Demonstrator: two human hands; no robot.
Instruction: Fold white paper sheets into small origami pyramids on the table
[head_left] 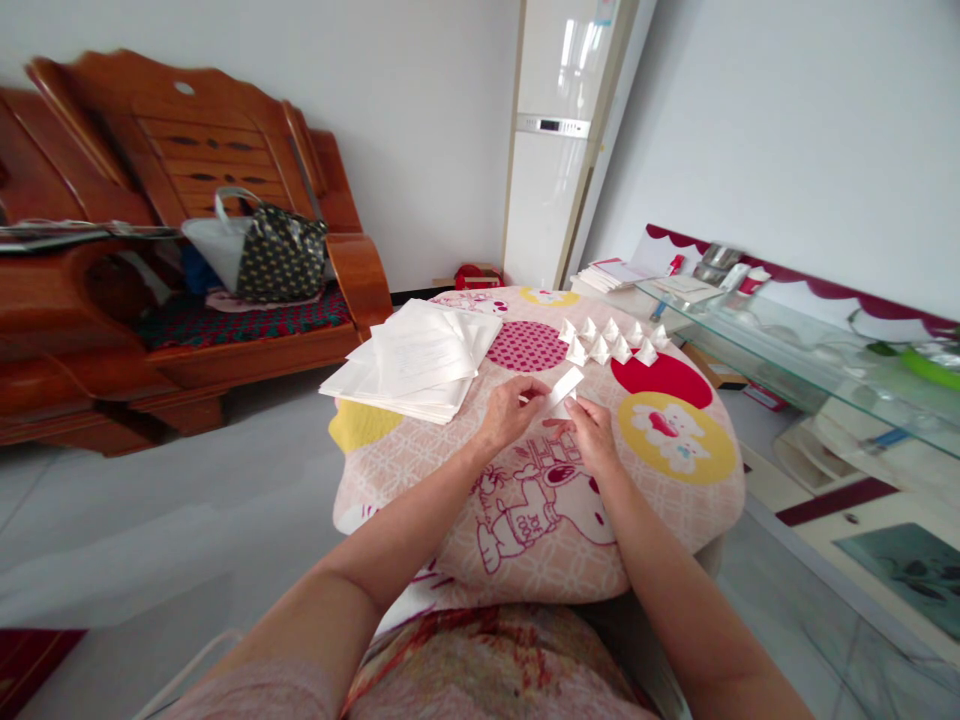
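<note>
A folded strip of white paper (564, 388) is held between my two hands above the cloth-covered table. My left hand (514, 410) pinches its left end, with the fingers curled. My right hand (589, 430) grips its lower right side, thumb on top. Just beyond my hands stand several small folded white paper pieces (598, 348), set in two rows. To the left lies a loose stack of white paper sheets (420, 355), some with faint writing. My fingers hide part of the strip.
The patterned tablecloth (525, 560) covers a rounded table. A glass-topped cabinet (825, 370) with cups and papers stands at the right. A wooden sofa (225, 150) with a dotted bag (281, 250) is at the left. A tall white air conditioner (551, 180) stands behind.
</note>
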